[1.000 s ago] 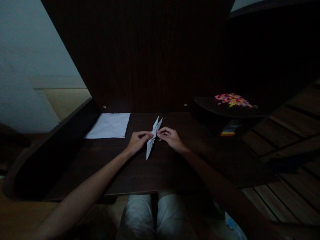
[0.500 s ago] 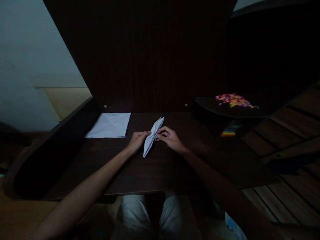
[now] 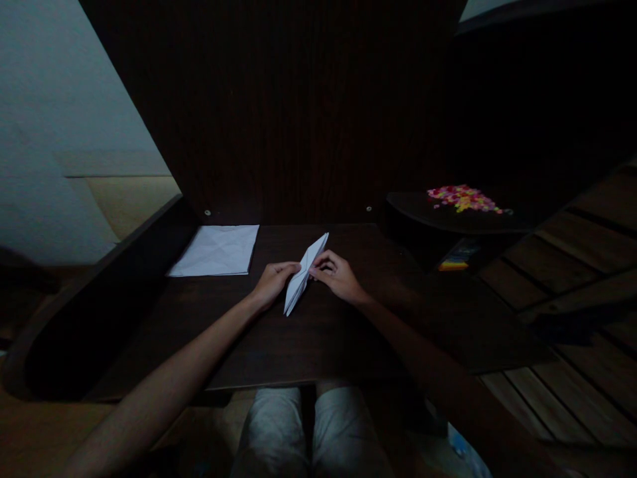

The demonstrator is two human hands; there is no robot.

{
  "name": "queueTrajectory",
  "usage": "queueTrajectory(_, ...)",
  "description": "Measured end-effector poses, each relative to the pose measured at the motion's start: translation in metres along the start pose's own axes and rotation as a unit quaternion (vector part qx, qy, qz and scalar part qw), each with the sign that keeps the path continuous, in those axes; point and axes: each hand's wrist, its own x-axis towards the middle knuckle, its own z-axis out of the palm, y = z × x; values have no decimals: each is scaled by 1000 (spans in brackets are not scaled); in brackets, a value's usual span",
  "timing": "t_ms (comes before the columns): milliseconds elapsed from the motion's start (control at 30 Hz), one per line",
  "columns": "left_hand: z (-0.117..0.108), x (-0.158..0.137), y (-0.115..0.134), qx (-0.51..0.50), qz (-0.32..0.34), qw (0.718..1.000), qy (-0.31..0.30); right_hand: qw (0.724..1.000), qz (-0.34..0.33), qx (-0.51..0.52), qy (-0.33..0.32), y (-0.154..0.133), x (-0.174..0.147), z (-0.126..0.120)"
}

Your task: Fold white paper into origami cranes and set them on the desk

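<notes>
Between my hands, above the dark wooden desk (image 3: 293, 352), is a piece of folded white paper (image 3: 304, 271). It is long, layered and pointed at both ends, and it slants from lower left to upper right. My left hand (image 3: 271, 282) pinches its left side, with the thumb lying on top near the middle. On the opposite edge, my right hand (image 3: 338, 274) grips the paper between thumb and fingertips, its fingers curled. The undersides of the layers, and some of my fingers, are hidden.
A stack of creased white sheets (image 3: 219, 250) lies at the desk's back left, beside a raised side panel (image 3: 99, 312). On a rounded shelf (image 3: 408, 209) to the right sits a heap of small pink, red and yellow pieces (image 3: 465, 198). A tall dark board (image 3: 298, 113) stands behind.
The layers at the paper's lower end are slightly further apart, while the upper tips lie closer together. My right thumb has shifted a little left along the edge.
</notes>
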Motion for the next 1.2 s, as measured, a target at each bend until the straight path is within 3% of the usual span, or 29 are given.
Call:
queueTrajectory(333,-2,1,-4,-15,4,1000,15,1000,7,14,22,1,1,0)
queueTrajectory(767,1,-5,4,-51,-7,999,-14,1000,-1,6,17,1,1,-1)
queueTrajectory(967,2,-5,6,-49,-12,999,4,1000,19,5,10,0,1,-2)
queueTrajectory(1200,1,-5,5,-58,-2,998,-16,999,36,21,23,1,1,-1)
